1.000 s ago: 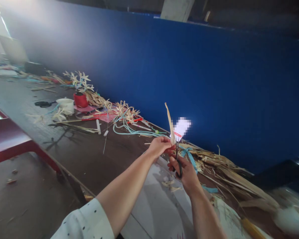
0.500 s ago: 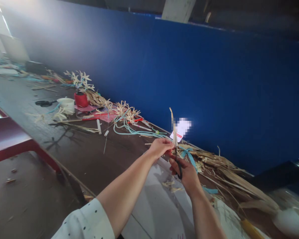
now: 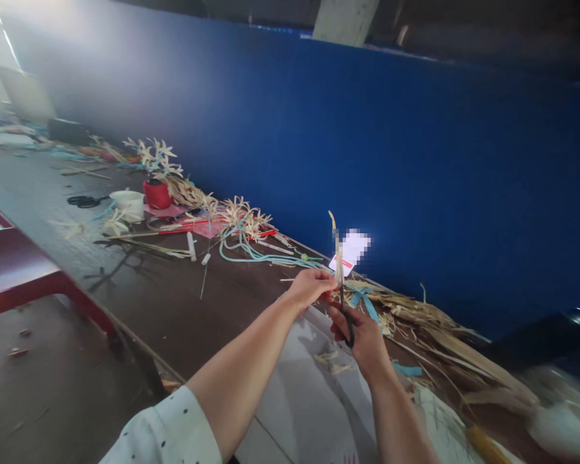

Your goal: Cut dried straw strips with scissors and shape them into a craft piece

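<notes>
One dry strip point(image 3: 339, 269) stands upright, pinched in grip of L hand point(image 3: 314, 283); R hand point(image 3: 366, 340) grasps scissors point(image 3: 350, 332), blades nr strip's base, over worktop point(image 3: 236, 309) w/ dry leaves point(image 3: 410, 304).

My left hand point(image 3: 312, 285) hides base of pale strip point(image 3: 339, 265); left edge crops red seat point(image 3: 19, 265); I find white card point(image 3: 352, 250) pixelated, white object point(image 3: 565, 425) lower right blurred.

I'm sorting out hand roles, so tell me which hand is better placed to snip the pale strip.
Probably the right hand: it holds the scissors, blades up by the pale strip. The left hand pinches that strip, so it seems better placed to steady it.
</notes>
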A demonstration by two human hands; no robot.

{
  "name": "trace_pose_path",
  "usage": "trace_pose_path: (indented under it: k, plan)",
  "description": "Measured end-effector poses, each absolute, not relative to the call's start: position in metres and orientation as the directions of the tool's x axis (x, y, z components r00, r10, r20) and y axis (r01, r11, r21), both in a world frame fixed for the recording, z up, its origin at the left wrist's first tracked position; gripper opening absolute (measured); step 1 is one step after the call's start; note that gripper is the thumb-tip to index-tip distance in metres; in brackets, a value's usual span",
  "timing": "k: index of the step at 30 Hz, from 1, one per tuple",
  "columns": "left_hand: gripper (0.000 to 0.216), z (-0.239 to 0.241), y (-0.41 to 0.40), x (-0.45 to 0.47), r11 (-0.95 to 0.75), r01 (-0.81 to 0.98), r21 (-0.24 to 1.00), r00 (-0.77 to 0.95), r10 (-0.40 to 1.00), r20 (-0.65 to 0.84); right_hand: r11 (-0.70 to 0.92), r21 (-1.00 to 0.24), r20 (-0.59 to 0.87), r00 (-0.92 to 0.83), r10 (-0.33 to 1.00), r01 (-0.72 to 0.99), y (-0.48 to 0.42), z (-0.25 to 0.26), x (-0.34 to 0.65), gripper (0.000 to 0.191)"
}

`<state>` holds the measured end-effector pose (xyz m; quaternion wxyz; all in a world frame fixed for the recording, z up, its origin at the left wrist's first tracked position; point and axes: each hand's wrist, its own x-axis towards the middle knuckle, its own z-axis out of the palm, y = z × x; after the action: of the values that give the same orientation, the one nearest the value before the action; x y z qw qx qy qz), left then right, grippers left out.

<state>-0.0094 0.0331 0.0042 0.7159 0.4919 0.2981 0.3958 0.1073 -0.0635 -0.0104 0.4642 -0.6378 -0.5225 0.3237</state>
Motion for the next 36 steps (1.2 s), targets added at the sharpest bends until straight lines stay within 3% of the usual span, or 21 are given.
trace_pose_path:
  k: [15, 23, 29, 36]
  plan:
    - [0.015, 0.0, 0.035, -0.009, 0.145, -0.263, 0.954, 0.488, 0.873, 0.001, 0.015, -0.894, 0.127, 0.222, 0.967, 0.448, -0.063, -0.011, 0.107, 0.042]
    - [0.023, 0.002, 0.035, -0.013, 0.135, -0.305, 0.943, 0.456, 0.89, 0.02, -0.047, -0.927, 0.064, 0.278, 0.958, 0.373, -0.062, -0.012, 0.102, 0.049]
    - [0.016, 0.005, 0.037, -0.013, 0.105, -0.321, 0.941, 0.363, 0.932, 0.02, -0.064, -0.904, 0.051, 0.255, 0.966, 0.422, -0.061, -0.016, 0.103, 0.045]
    - [0.014, 0.002, 0.036, -0.008, 0.042, -0.258, 0.965, 0.384, 0.921, 0.062, -0.055, -0.916, 0.064, 0.278, 0.958, 0.398, -0.058, -0.026, 0.111, 0.05]
